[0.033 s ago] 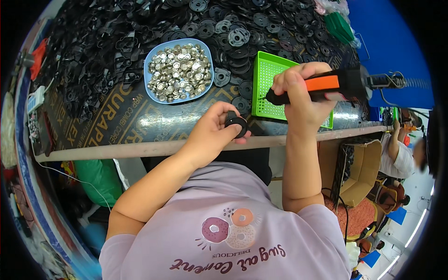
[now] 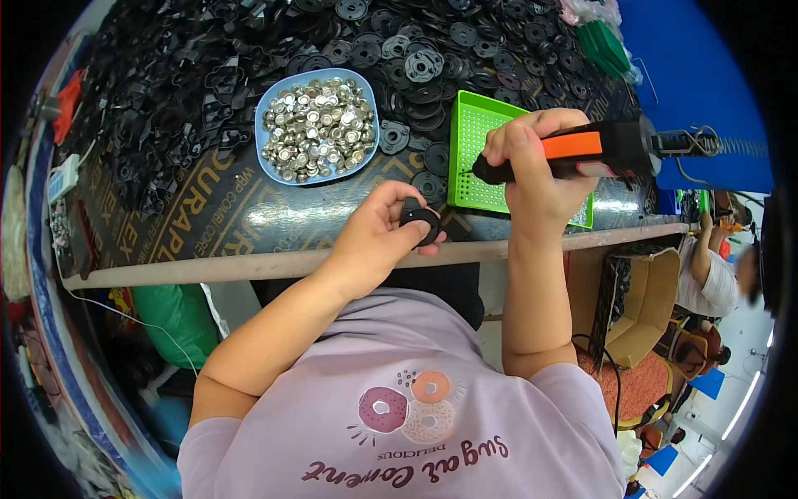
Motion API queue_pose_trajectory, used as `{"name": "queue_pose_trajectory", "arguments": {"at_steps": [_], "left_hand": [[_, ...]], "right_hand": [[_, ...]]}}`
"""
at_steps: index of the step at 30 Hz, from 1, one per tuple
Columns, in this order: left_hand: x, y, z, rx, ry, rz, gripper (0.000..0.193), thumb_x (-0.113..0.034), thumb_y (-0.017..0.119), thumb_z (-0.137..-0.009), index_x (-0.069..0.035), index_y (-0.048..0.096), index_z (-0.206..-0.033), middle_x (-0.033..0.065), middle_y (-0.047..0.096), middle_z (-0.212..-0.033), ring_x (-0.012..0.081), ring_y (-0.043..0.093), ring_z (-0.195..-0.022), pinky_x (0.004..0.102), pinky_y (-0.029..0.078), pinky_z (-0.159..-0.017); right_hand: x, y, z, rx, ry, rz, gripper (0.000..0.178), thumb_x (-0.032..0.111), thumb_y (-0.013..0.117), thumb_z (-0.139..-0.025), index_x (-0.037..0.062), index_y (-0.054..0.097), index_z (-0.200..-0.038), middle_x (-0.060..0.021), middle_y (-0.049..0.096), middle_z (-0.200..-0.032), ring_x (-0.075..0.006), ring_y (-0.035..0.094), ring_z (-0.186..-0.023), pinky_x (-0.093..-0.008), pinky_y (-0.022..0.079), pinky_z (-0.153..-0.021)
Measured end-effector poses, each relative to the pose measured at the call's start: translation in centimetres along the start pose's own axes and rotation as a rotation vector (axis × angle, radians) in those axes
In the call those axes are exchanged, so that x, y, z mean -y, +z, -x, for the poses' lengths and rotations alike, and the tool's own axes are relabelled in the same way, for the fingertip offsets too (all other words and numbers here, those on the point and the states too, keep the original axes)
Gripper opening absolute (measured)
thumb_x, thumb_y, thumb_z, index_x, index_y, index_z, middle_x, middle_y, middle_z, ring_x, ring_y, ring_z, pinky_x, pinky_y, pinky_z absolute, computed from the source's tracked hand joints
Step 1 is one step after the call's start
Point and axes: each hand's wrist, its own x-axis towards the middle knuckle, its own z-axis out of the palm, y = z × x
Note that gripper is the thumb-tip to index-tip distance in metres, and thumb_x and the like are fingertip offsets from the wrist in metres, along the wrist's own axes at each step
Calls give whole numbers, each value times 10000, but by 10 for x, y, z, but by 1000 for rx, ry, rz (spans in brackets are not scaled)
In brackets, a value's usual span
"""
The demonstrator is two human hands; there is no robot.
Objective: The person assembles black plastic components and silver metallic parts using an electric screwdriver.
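Note:
My left hand (image 2: 371, 241) is closed round a small black plastic part (image 2: 411, 213) with a round end, held just above the table's front edge. Thumb and fingers hide some of it. An electric screwdriver (image 2: 619, 148), black with an orange switch lever, lies level in my right hand (image 2: 540, 179). Its tip points left over a green perforated basket (image 2: 474, 141), and its rear end is attached to a coil spring (image 2: 740, 146). The tip is apart from the black part. Beyond my left hand stands a blue bowl (image 2: 263, 160) of silvery round metal caps (image 2: 320, 129).
Black plastic parts (image 2: 174, 91) lie heaped across the back and left of the table, with black discs (image 2: 424, 91) in the middle. The table's front edge (image 2: 208, 272) runs before me. A cardboard box (image 2: 648, 295) stands at the right; another person (image 2: 702, 279) sits beyond it.

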Motion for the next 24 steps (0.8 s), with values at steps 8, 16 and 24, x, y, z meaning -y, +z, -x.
{"name": "queue_pose_trajectory", "arguments": {"at_steps": [8,16,24], "left_hand": [[-3,1,-2,-49,4,77,245,32,509,-906,-45,410,-1117,192,596,-1106,271,667,-896,343,584,-740],[-5,1,-2,-45,-23,59,277,7,497,-926,-40,411,-1184,173,591,-1133,256,675,-860,334,596,-717],[-5,-1,-2,-50,-16,40,260,16,498,-918,-34,431,-1165,158,593,-1137,244,674,-869,314,591,-718]], "right_hand": [[-8,-2,-4,-60,32,37,268,-95,738,-696,30,545,-834,-36,593,-745,-109,587,-626,-234,497,-587],[-10,-1,-4,-77,26,21,273,-98,729,-705,28,536,-851,-38,588,-715,-111,586,-611,-234,494,-568],[26,-2,-5,55,-15,-251,209,-45,582,-841,56,428,-940,-96,540,-691,-185,533,-533,-341,497,-553]]}}
